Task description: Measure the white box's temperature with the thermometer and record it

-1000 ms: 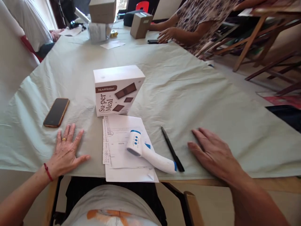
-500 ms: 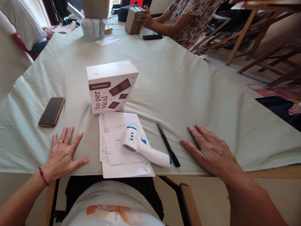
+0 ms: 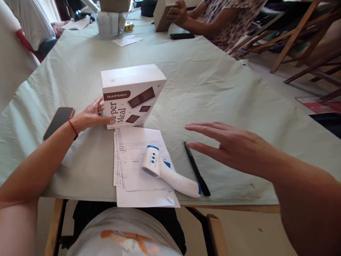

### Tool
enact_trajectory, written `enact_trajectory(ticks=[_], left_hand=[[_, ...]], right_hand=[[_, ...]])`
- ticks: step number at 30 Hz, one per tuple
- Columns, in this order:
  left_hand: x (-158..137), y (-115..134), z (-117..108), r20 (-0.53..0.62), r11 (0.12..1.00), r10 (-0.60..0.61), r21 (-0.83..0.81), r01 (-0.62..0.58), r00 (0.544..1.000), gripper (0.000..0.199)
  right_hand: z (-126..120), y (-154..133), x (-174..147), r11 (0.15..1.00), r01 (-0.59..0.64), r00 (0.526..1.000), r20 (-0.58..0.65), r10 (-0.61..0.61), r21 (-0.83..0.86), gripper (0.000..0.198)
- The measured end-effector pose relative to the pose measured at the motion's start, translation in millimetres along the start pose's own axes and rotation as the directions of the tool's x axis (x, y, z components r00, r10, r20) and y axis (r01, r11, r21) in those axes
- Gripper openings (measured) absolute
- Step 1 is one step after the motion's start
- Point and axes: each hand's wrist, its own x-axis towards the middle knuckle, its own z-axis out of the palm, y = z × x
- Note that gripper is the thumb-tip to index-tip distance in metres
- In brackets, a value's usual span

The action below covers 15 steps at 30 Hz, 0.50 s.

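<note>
NutriMotion Su-per Meal box (image 3: 133, 96) stands up on the pale green tablecloth (image 3: 202, 96), just past the far end of some white papers (image 3: 128, 197). Its picture side looks back at the person, and the long edge of its top runs from left to right. It is white, with the brand in white letters on a brown strip, brown words going up the front, and pictures of dark brown bars. The left hand (image 3: 92, 115) is at its left end, half curled, thumb on the front over the first letter and the other fingers going to the side. I can't tell how tight it holds. The right hand (image 3: 226, 142) is in the air to the right of the box, wide open, fingers straight, thumb apart, holding nothing. Under its thumb is a black pen (image 3: 195, 167). A white and blue thermometer gun (image 3: 173, 176) lies partly on the papers, its handle end just beside the pen. A phone (image 3: 57, 121) lies by the left wrist. Across the table, another person's hand (image 3: 178, 12) is on a brown carton (image 3: 162, 16), near a black phone (image 3: 182, 36).
</note>
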Motion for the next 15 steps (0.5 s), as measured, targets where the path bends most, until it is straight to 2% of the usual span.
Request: enact_trajectory(ticks=[1,3,7,11,15], left_hand=[[5.7,-8.0,2.3,0.032,0.999,-0.002,-0.038,0.003,0.999,0.09],[10.3,-21.9,5.5,0.038,1.0,-0.011,-0.009,0.012,0.999,0.085],[3.9,-37.7,9.0,-0.081,0.999,0.026,0.045,-0.023,0.996,0.074],[-2.5,-42.3,15.5,-0.152,0.999,0.033,-0.037,-0.039,0.988,0.072],[-1.7,-47.1,21.3,-0.205,0.995,0.081,-0.039,-0.091,0.976,0.075]], right_hand=[[0.7,-3.8,12.4,0.999,0.003,1.0,0.029,-0.004,0.035,0.057],[8.5,-8.5,35.0,0.995,0.008,0.995,0.101,-0.018,0.096,0.053],[39.4,-10.4,62.9,0.985,0.005,0.993,0.114,-0.026,0.175,0.041],[66.4,-12.6,64.3,0.971,-0.011,0.999,0.054,-0.002,0.239,0.032],[79.3,-17.1,57.5,0.96,-0.028,1.0,-0.001,0.029,0.277,0.029]])
